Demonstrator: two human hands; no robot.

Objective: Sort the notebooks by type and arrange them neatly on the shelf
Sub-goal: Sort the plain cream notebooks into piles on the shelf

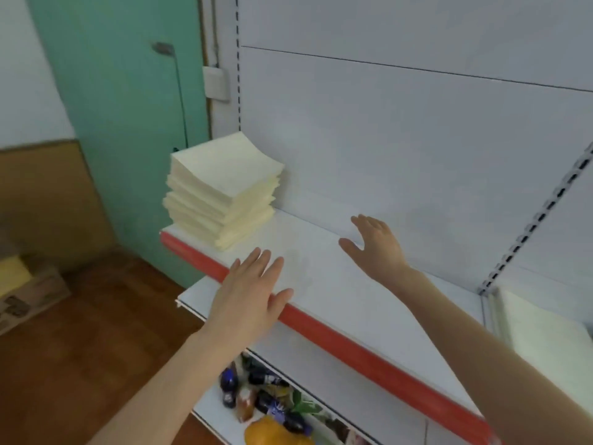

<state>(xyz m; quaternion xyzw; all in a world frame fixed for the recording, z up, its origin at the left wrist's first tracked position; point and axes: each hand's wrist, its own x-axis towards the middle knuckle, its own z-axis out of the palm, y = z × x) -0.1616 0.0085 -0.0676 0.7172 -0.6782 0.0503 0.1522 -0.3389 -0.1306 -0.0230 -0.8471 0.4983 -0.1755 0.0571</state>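
A white shelf (324,268) with a red front edge bears a cream notebook stack (221,187) at its left end. Both hands are spread and empty, the left hand (250,297) over the shelf's front edge and the right hand (375,245) near its back panel. Bottles (256,390) crowd the tier beneath the shelf.

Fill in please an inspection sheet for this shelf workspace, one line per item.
Surface: white shelf with red front strip.
Job's things: stack of pale yellow notebooks at the shelf's left end, slightly uneven.
Clutter: bottles on the lower shelf.
Grippers: left hand and right hand open over the shelf, holding nothing.
Cables: thin dark line down the green wall, perhaps a cable.
Surroundings: wooden floor, cardboard box at left.
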